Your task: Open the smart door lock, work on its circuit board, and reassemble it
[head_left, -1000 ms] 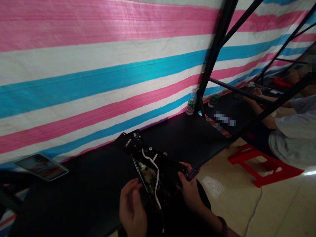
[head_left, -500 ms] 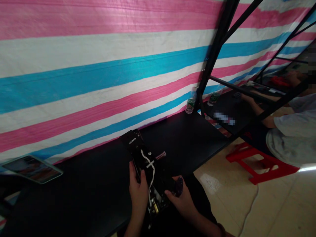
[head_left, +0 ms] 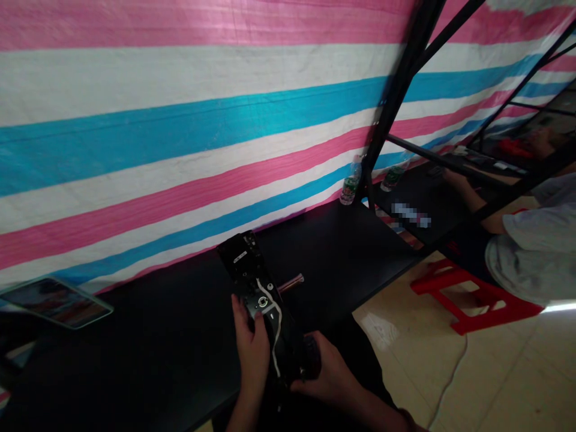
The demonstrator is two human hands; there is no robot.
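A long black electronic device (head_left: 243, 258) with exposed inner parts lies at a slant, its far end over the black table and its near end toward my lap. A white cable (head_left: 279, 327) runs along its face, past a round metal piece (head_left: 263, 302). My left hand (head_left: 252, 345) holds the device's left side, thumb on top. At the lower right, my right hand (head_left: 330, 372) is closed round a dark, rounded piece (head_left: 311, 355) against the device; whether that piece belongs to the device, I cannot tell. Just right of the device lies a pinkish, clear rod-like item (head_left: 292, 282).
A phone or tablet (head_left: 56, 303) leans at the left of the black table (head_left: 148, 336). A water bottle (head_left: 350, 183) stands near the black metal frame (head_left: 387, 108). On the right, another person (head_left: 526, 240) sits on a red stool (head_left: 477, 300). A striped sheet (head_left: 202, 138) hangs behind.
The device has tilted in my hands. Its round metal piece now shows, and the gold-coloured part near its close end is out of sight. My right hand has shifted slightly left and down.
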